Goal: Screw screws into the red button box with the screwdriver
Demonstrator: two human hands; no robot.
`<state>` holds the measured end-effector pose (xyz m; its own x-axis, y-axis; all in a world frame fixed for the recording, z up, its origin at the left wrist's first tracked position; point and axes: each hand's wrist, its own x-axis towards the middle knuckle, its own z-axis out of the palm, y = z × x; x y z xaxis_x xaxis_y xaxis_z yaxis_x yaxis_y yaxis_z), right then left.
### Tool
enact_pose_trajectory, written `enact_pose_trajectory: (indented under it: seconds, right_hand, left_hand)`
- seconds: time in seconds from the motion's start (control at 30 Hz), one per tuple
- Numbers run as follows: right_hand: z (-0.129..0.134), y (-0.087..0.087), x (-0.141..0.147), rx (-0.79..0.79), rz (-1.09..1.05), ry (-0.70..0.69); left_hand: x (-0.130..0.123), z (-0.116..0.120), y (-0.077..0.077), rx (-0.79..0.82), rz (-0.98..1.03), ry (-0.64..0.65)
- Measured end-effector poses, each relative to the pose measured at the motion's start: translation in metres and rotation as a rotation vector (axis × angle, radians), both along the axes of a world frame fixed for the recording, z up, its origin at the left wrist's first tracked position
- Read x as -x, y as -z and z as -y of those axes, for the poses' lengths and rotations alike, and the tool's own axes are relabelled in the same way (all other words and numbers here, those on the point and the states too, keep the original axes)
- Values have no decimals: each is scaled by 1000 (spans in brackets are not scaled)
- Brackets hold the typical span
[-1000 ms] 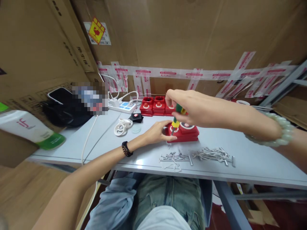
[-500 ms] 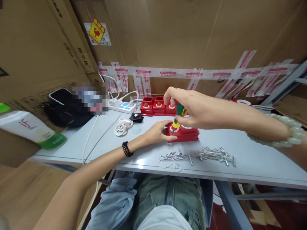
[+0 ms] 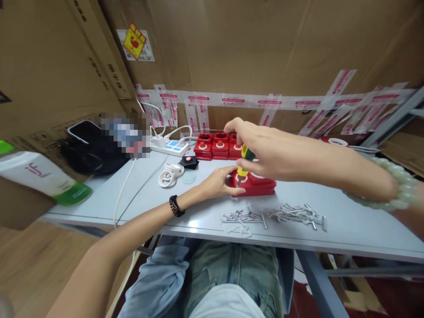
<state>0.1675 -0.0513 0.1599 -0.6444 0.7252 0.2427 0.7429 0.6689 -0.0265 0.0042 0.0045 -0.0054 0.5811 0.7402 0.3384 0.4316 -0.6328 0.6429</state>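
Observation:
On the table lies a red box-like unit point(image 3: 260, 187) with white rings on its top. My left hand point(image 3: 219, 182) grips its left end between thumb and fingers. Above it, my right hand point(image 3: 253, 143) is closed on a screwdriver point(image 3: 243, 170) with a green and yellow handle. The screwdriver stands tilted, its tip down at the left part of the unit's top; whether it sits in a screw is too small to tell. Toward the table's front edge are a pile of loose screws point(image 3: 243, 216) and a heap of metal pieces point(image 3: 294, 214).
Several similar red units point(image 3: 212, 148) stand in a row behind. A white power strip point(image 3: 170, 146), a coiled white cable point(image 3: 170, 175) and a small black box point(image 3: 189, 162) are at left. A tall cardboard wall point(image 3: 248, 53) closes off the back; a white-and-green bottle point(image 3: 43, 176) is far left.
My right hand has shifted slightly left and turned around the screwdriver's handle. My left hand and the red unit stay in place.

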Motion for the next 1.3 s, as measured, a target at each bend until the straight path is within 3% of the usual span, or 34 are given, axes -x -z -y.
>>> enact_pose_trajectory:
  seconds: [0.13, 0.37, 0.6, 0.8, 1.03, 1.2, 1.3]
  right_hand:
    - [-2, 2, -2, -78, 131, 121]
    - [6, -9, -5, 103, 142, -73]
    - [-4, 0, -9, -51, 136, 91]
    - [6, -7, -8, 88, 117, -26]
    - [0, -3, -7, 46, 102, 86]
    - [0, -5, -7, 112, 72, 24]
    - [2, -3, -4, 96, 73, 58]
  left_hand:
    - [0, 1, -2, 46, 14, 5]
    - [1, -1, -1, 31, -5, -5]
    - [0, 1, -2, 37, 2, -11]
    - [1, 1, -1, 21, -7, -12]
    - [0, 1, -2, 45, 6, -15]
    - [1, 1, -2, 31, -1, -4]
    - [1, 0, 0, 19, -15, -4]
